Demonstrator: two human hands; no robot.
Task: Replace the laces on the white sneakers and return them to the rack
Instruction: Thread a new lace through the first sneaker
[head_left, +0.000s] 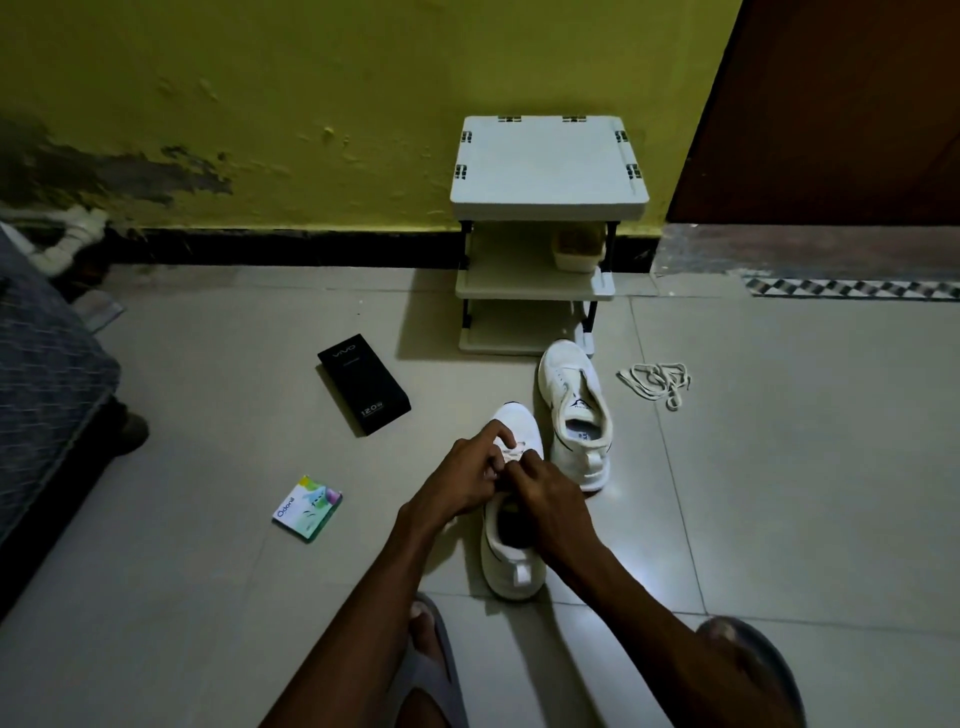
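Note:
Two white sneakers stand on the tiled floor. The near sneaker (511, 564) points away from me, and both hands work at its lace over the tongue. My left hand (470, 470) pinches the lace with curled fingers, index finger raised. My right hand (545, 493) grips the lace just beside it, fingertips touching the left hand. The second sneaker (574, 410) stands to the right, unlaced and open. A loose bundle of white laces (657, 382) lies on the floor further right. The white three-shelf rack (545, 208) stands against the yellow wall behind.
A black phone box (363, 384) and a small colourful packet (307, 508) lie on the floor to the left. A small cream container (576, 249) sits on the rack's middle shelf. A bed edge (47, 395) is at far left. My sandalled feet (431, 670) are below.

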